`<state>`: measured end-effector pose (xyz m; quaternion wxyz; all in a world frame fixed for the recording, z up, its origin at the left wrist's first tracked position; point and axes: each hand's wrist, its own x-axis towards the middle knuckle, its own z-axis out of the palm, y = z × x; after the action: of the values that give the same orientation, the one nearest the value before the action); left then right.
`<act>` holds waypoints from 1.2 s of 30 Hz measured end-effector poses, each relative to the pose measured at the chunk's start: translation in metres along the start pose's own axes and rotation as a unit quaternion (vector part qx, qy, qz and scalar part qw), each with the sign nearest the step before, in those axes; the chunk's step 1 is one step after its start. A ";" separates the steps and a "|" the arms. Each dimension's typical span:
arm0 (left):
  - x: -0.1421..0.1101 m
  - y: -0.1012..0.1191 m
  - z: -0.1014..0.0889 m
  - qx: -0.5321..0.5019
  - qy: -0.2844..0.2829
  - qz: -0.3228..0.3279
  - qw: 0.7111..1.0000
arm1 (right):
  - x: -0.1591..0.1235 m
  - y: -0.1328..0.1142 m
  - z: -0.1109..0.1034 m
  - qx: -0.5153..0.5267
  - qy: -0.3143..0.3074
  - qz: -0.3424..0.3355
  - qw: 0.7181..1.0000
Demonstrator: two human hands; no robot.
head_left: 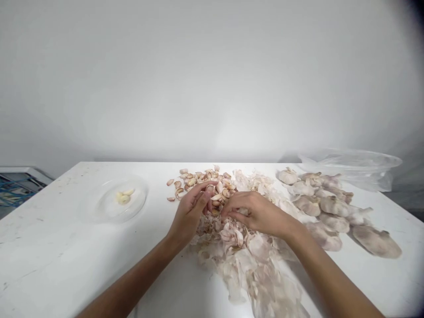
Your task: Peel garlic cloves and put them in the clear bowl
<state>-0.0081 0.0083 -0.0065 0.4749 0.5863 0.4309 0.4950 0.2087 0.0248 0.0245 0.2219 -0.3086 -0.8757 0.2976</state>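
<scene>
My left hand point(190, 210) and my right hand point(255, 212) meet in the middle of the white table point(49, 247), over a heap of unpeeled garlic cloves point(202, 179). Both hands have their fingers curled together at the near edge of the heap. What they pinch is hidden among the cloves. Dry garlic skins point(255, 265) lie piled under and in front of my hands. A clear plate point(112, 201) at the left holds a few peeled cloves point(123, 196).
Several whole garlic bulbs point(327, 205) lie at the right. Behind them sits a clear plastic bag point(354, 168). A white wall rises behind the table. A blue-patterned object point(16, 185) shows past the left edge.
</scene>
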 end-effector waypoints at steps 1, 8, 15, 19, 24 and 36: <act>0.000 0.000 0.000 0.027 0.001 0.005 1.000 | 0.001 -0.001 0.001 0.016 0.029 0.012 0.999; -0.002 0.005 0.000 0.149 -0.023 0.032 0.988 | 0.007 -0.004 0.014 -0.030 0.203 0.026 0.978; -0.002 0.009 0.002 0.208 0.002 0.055 0.977 | 0.009 -0.011 0.025 -0.081 0.222 0.046 0.971; -0.005 0.006 0.004 0.210 0.010 0.072 0.975 | 0.012 -0.018 0.028 0.024 0.257 0.137 0.956; -0.010 -0.001 0.005 0.217 0.032 0.206 0.954 | 0.014 -0.024 0.029 0.142 0.260 0.178 0.938; -0.014 -0.005 0.000 0.201 0.009 0.379 0.903 | 0.012 -0.027 0.030 0.285 0.114 0.162 0.938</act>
<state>-0.0099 -0.0050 -0.0137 0.1190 0.7839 0.2709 0.5458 0.1717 0.0044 0.0227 0.3479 -0.4022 -0.6611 0.5293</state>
